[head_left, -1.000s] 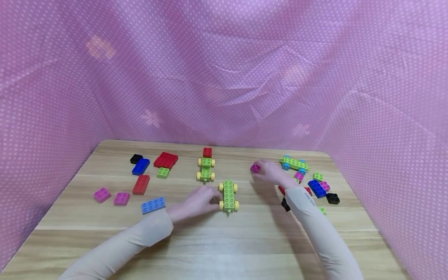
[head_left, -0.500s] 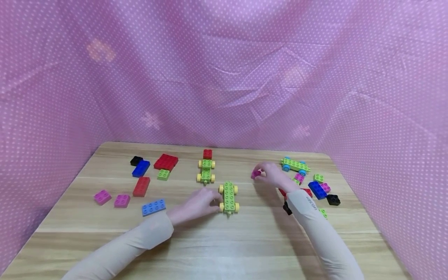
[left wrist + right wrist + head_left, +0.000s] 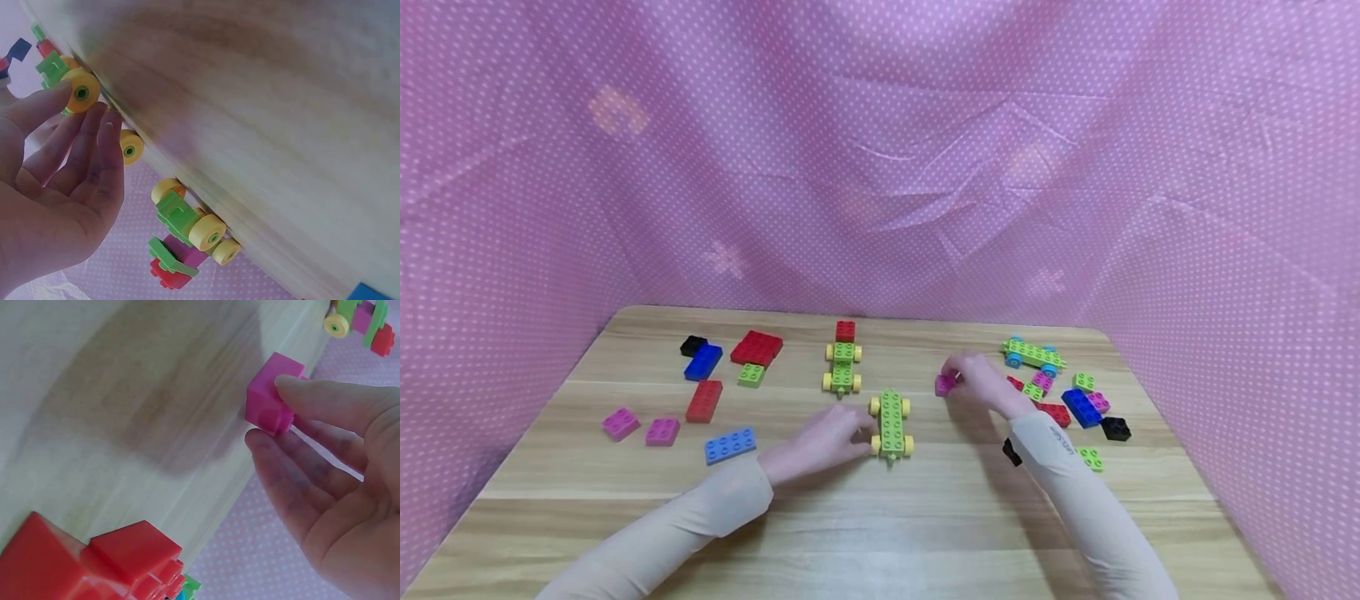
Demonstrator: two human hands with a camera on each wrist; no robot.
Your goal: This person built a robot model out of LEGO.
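A green wheeled base (image 3: pixel 891 422) with yellow wheels lies at the middle of the wooden table (image 3: pixel 880 517). My left hand (image 3: pixel 859 433) rests at its left side. In the left wrist view its straight fingers (image 3: pixel 94 144) touch a yellow wheel (image 3: pixel 81 94). My right hand (image 3: pixel 958 377) pinches a small magenta brick (image 3: pixel 945 384) just above the table, to the right of the base and beyond it. In the right wrist view, the thumb (image 3: pixel 325 400) and a finger hold the magenta brick (image 3: pixel 270 403) by its sides.
A second green wheeled base (image 3: pixel 842 367) with a red brick stands behind the first. A green plate on blue wheels (image 3: pixel 1033 354) and several loose bricks (image 3: pixel 1078 404) lie at the right. Red (image 3: pixel 757 346), blue (image 3: pixel 703 362) and magenta (image 3: pixel 661 431) bricks lie left. Pink dotted cloth encloses the table.
My right hand has carried the magenta brick nearer to me and lower, towards the table. The left hand has stayed at the green base.
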